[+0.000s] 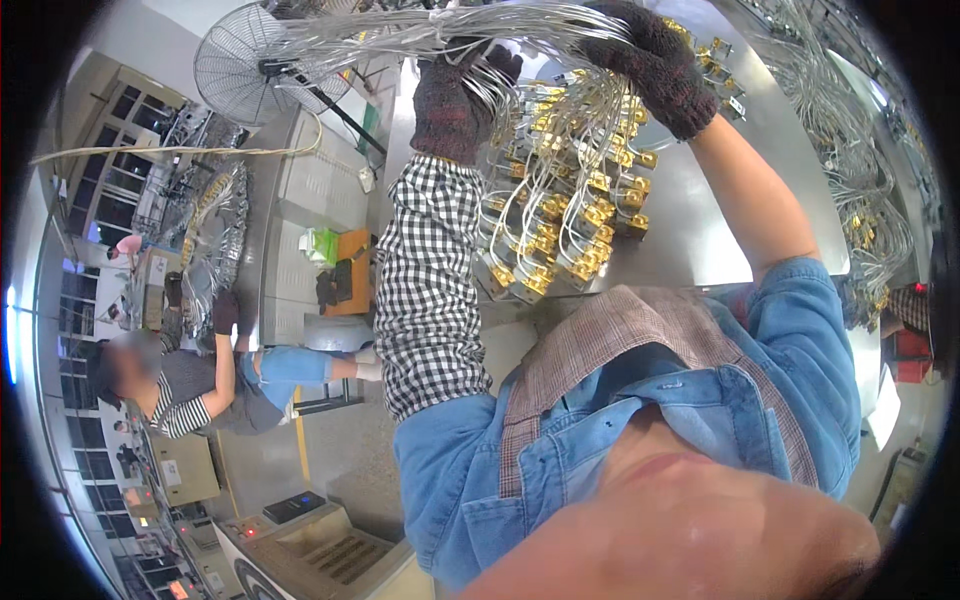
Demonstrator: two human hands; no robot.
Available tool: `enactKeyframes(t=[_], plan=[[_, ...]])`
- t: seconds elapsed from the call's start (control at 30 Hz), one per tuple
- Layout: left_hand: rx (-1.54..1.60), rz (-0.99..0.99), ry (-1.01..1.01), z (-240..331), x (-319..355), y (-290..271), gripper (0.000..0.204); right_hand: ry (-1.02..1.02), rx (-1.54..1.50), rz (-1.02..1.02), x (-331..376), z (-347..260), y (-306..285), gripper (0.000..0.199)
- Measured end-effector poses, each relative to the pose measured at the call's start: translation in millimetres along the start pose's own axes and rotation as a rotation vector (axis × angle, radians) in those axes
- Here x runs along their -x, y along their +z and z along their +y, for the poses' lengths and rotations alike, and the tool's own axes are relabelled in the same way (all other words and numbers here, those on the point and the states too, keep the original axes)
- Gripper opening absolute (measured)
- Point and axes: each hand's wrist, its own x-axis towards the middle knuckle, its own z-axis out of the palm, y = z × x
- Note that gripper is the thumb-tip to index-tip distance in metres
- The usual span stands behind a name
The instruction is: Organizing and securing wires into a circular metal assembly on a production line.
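Observation:
A thick bundle of silvery wires [400, 38] stretches across the top of the head view. My left hand [452, 108], in a dark knitted glove, is closed round strands at the middle of the bundle. Farther right, my right hand [660, 72], in a matching glove, grips the bundle; its fingertips are partly hidden. From the bundle, white and silver leads run down to several gold-coloured metal connectors [545, 235] with grey block-like bodies. These lie clustered on the metal tabletop [690, 225] between my forearms.
More wire bundles with gold connectors [860, 215] lie along the right. A black fan [240, 65] stands at the far left. Another person [215, 385] works at a bench on the left. An orange box [352, 272] and a beige machine [310, 550] are nearby.

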Motion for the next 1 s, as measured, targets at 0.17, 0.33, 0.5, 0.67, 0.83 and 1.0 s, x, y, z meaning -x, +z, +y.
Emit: enactKeyframes(t=[0.17, 0.33, 0.5, 0.67, 0.83, 1.0], plan=[[0.082, -0.071, 0.014, 4, 3, -3, 0.022, 0.076, -0.072, 0.136, 15, -21, -19, 0.032], [-0.239, -0.133, 0.131, -8, 17, 17, 0.036, 0.005, -0.083, 0.101, 29, 8, -49, 0.033], [-0.720, -0.172, 0.554, -35, 3, 9, 0.039, 0.165, 0.093, -0.005, 32, -15, -45, 0.036], [-0.361, -0.402, 0.419, -31, -11, 6, 0.036, 0.139, -0.216, 0.143, 31, -20, -40, 0.040], [-0.191, 0.042, 0.219, -22, 1, 42, 0.021, -0.049, -0.292, 0.359, 20, -25, -66, 0.038], [-0.180, -0.029, 0.267, -13, 0, 28, 0.023, -0.156, -0.183, 0.520, 23, -63, -102, 0.033]])
